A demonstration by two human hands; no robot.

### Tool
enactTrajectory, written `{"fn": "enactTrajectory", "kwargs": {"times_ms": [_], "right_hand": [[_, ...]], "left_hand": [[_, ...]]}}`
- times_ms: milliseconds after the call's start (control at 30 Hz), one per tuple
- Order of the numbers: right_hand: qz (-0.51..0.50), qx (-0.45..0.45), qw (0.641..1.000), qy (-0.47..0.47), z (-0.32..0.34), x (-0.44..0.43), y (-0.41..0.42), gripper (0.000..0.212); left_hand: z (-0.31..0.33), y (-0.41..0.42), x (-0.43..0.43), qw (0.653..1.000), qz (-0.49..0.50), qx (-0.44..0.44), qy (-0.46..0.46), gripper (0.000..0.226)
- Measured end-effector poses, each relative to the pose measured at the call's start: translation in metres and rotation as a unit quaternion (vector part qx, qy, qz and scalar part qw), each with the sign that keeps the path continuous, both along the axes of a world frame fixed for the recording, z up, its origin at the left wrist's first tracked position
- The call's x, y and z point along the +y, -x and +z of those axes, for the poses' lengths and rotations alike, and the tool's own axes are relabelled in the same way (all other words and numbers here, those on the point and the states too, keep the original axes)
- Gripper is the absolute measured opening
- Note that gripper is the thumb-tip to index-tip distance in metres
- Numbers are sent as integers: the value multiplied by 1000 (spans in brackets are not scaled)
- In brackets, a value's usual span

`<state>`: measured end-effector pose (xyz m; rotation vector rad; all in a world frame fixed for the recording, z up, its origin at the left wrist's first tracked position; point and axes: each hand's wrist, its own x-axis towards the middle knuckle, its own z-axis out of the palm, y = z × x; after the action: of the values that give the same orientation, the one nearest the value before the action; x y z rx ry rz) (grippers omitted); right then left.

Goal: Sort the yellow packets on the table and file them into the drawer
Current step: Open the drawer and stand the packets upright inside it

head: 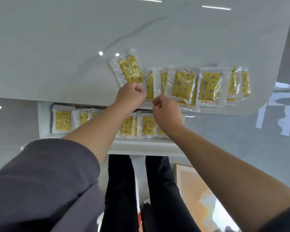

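Yellow packets (209,86) in crinkled clear film are spread in an overlapping row on the glossy white table (57,56); more are laid flat in the open drawer (43,121) under its edge. The left hand (131,93) is curled tight at the lower edge of the tilted packet (130,69), whose clear margin appears to be pinched. The right hand (166,109) is curled beside the next packet (149,86) — a grip cannot be confirmed. Slippery film is best taken by its flat sealed border — one packet at a time.
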<state>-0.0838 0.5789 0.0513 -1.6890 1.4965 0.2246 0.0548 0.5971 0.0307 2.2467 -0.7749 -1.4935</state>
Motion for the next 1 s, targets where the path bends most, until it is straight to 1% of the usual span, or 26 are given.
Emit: {"fn": "enactTrajectory", "kwargs": {"times_ms": [67, 100, 133, 200, 300, 400, 500, 600, 667, 700, 767, 800, 833, 867, 900, 933, 967, 1000], "right_hand": [[-28, 0, 999, 31, 4, -18, 8, 26], [-38, 4, 998, 44, 4, -26, 12, 26], [-46, 10, 997, 56, 4, -33, 17, 27], [-59, 25, 995, 75, 2, -46, 27, 27], [-68, 13, 995, 73, -2, -59, 38, 27], [-74, -12, 996, 43, -5, -65, 44, 29], [-106, -43, 993, 17, -7, -72, 49, 30], [-146, -71, 987, 2, -8, -77, 52, 31], [-164, -91, 982, 0, -6, -78, 50, 37], [-170, -101, 980, -8, -4, -79, 48, 43], [-173, -123, 975, -62, 1, -84, 48, 57], [-169, -135, 970, -107, 2, -86, 48, 59], [-162, -144, 964, -156, 2, -89, 49, 56], [-152, -147, 957, -200, 2, -92, 50, 47], [-147, -143, 951, -231, 1, -94, 51, 39], [-147, -134, 949, -246, 0, -97, 52, 32], [-149, -122, 950, -245, -1, -99, 54, 28], [-153, -112, 953, -237, -2, -102, 55, 24]], "left_hand": [[-3, 11, -23, 998, 37, 41, -24, 6], [-3, 17, -33, 997, 54, 49, -29, 6], [-4, 22, -41, 996, 68, 52, -35, 11], [-5, 31, -54, 994, 87, 48, -50, 12], [-7, 43, -65, 993, 91, 50, -65, 29], [-8, 53, -72, 996, 71, 22, -50, 44], [-7, 57, -77, 997, 71, 7, -15, 39], [-1, 53, -71, 998, 67, 0, -5, 32], [5, 43, -61, 996, 90, 15, 1, 29], [9, 38, -57, 995, 99, 27, 6, 24], [17, 32, -48, 992, 111, 59, 13, 13], [22, 31, -47, 990, 117, 82, 15, 10], [25, 31, -45, 986, 127, 111, 15, 11], [28, 32, -44, 980, 137, 144, 17, 11], [25, 32, -42, 977, 140, 157, 14, 10], [24, 34, -41, 979, 139, 150, 6, 13], [19, 33, -39, 983, 138, 121, -7, 20], [13, 33, -36, 988, 140, 67, -23, 24]]}}
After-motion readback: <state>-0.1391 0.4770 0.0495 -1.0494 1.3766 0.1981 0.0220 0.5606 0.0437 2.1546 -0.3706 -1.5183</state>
